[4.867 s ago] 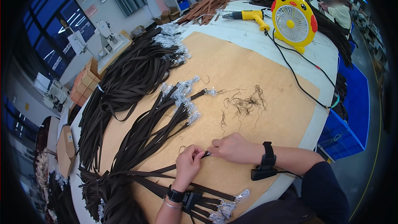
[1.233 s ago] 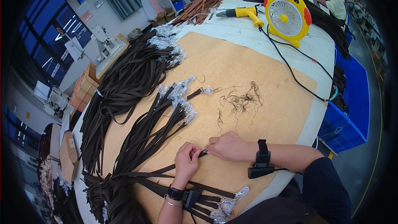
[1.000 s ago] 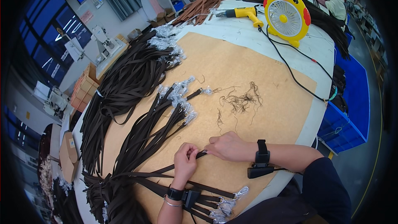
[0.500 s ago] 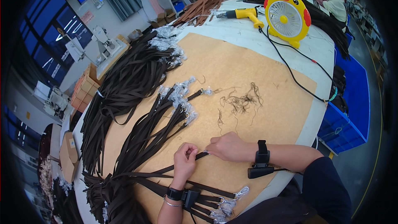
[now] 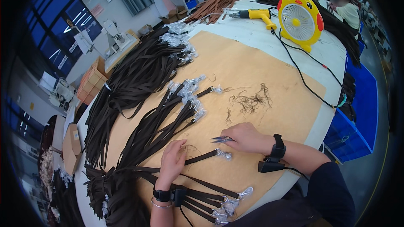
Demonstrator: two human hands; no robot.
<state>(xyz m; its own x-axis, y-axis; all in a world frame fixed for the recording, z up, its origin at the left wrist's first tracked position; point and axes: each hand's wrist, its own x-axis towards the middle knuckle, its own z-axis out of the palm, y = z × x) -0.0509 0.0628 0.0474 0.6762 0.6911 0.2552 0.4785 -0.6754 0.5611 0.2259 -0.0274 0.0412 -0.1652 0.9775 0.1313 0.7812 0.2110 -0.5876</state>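
In my right hand [image 5: 244, 137] is a pair of small dark thread snips [image 5: 220, 139], blades pointing left above the brown board. My left hand [image 5: 172, 159] is over a narrow black strap [image 5: 201, 158], fingers loosely stretched; whether they touch the strap I cannot tell. Fine dark threads [image 5: 191, 148] show beside its fingertips. At the strap's right end a metal clip in clear plastic wrap [image 5: 224, 154] lies below the snips. Several more black straps with wrapped clips [image 5: 229, 206] fan out nearer me.
Large bundles of black straps [image 5: 134, 75] cover the left side. Loose thread scraps [image 5: 252, 99] lie mid-board. Farther back are a yellow heat gun [image 5: 259, 15] and a yellow chick-shaped fan [image 5: 299, 21], with cords along the right. A blue bin [image 5: 357, 130] stands beside the table.
My hands have moved apart, the left one leftward and away from the strap's end. The snips and the strap's wrapped clip now show. The view has shifted slightly.
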